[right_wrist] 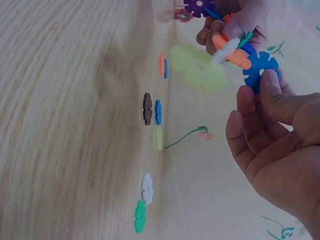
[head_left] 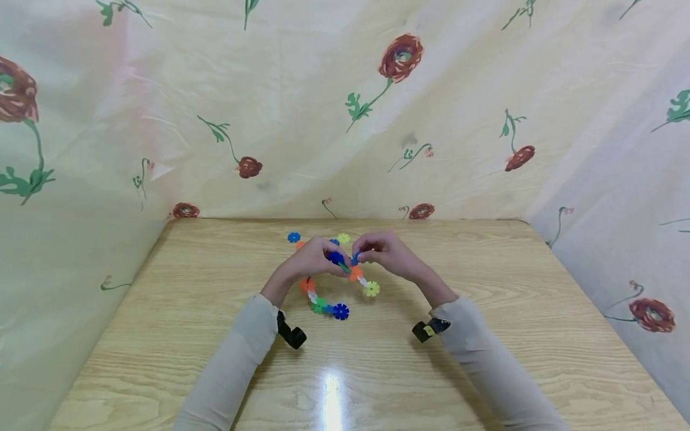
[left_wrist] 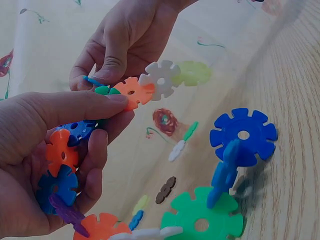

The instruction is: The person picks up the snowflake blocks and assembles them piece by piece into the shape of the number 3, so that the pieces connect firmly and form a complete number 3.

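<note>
A chain of interlocking plastic snowflake discs hangs from my left hand (head_left: 315, 258), whose thumb and fingers pinch it near an orange disc (left_wrist: 131, 92). From that disc a white disc (left_wrist: 162, 80) and a pale yellow disc (right_wrist: 197, 69) stick out. The rest of the chain curves down past the palm to a green disc (left_wrist: 201, 217) and a dark blue disc (left_wrist: 243, 136) at its end. My right hand (head_left: 392, 257) pinches a blue disc (right_wrist: 260, 69) between thumb and fingers, its edge right at the orange disc and a green one (left_wrist: 106, 90).
Loose discs lie on the wooden table (head_left: 517, 311) beyond the hands, among them a brown disc (right_wrist: 147, 109), a white disc (right_wrist: 147, 188), a green disc (right_wrist: 140, 216) and a blue disc (head_left: 293, 237). A flowered cloth (head_left: 302, 108) hangs behind the table.
</note>
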### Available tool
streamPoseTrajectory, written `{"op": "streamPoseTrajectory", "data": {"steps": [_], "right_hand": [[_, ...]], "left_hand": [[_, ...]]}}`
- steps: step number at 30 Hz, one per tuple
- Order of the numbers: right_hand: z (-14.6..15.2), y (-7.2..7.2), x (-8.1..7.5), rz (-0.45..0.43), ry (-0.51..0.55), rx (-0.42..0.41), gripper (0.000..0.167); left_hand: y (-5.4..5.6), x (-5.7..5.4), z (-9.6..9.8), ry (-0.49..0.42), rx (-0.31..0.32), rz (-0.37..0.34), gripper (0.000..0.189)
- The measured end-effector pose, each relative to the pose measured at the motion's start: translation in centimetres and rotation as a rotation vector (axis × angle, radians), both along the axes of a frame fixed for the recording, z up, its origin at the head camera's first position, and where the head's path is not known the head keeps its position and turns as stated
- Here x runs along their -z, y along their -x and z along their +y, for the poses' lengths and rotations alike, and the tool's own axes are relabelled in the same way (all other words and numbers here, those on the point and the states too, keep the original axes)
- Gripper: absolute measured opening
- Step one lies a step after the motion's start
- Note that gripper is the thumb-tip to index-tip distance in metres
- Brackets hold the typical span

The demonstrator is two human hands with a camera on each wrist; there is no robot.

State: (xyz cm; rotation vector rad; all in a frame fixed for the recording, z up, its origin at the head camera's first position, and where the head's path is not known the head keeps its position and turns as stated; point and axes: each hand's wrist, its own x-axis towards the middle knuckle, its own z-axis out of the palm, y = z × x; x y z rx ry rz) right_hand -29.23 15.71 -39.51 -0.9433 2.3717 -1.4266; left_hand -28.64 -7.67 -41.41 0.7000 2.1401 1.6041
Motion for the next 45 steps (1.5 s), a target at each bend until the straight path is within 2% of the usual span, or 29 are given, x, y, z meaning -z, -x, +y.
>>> {"op": "streamPoseTrajectory", "data": {"steps": [9,13,23,28,34,45], "right_hand": [[-0.40,-0.01,-0.24,0.000,-0.033,-0.075,0.012],[-0.48,-0.02,-0.24,-0.014,-0.029,-0.061,0.012],[-0.57,-0.46,0.06,-0.027,-0.025,0.011,0.010],[-0.49,-0.78,0.21,-0.018,-0.013,0.002,0.009],[-0.40,-0.84,0.03,-0.008,-0.037,-0.003,0.009],[-0.71,-0.18,0.06,-0.059,-0.039,-0.031,0.013]], "left_hand": [[0.05,0.12,-0.12,-0.011,0.016,-0.008,0.012],[0.12,0.24,-0.22,-0.015,0.004,-0.001,0.013],[0.00,0.45,0.08,-0.059,-0.015,-0.049,0.016],[-0.01,0.45,0.26,-0.067,-0.005,-0.047,0.015],[-0.07,0.33,0.17,-0.056,-0.001,-0.057,0.016],[0.34,0.49,-0.38,0.020,-0.011,-0.032,0.013]]}}
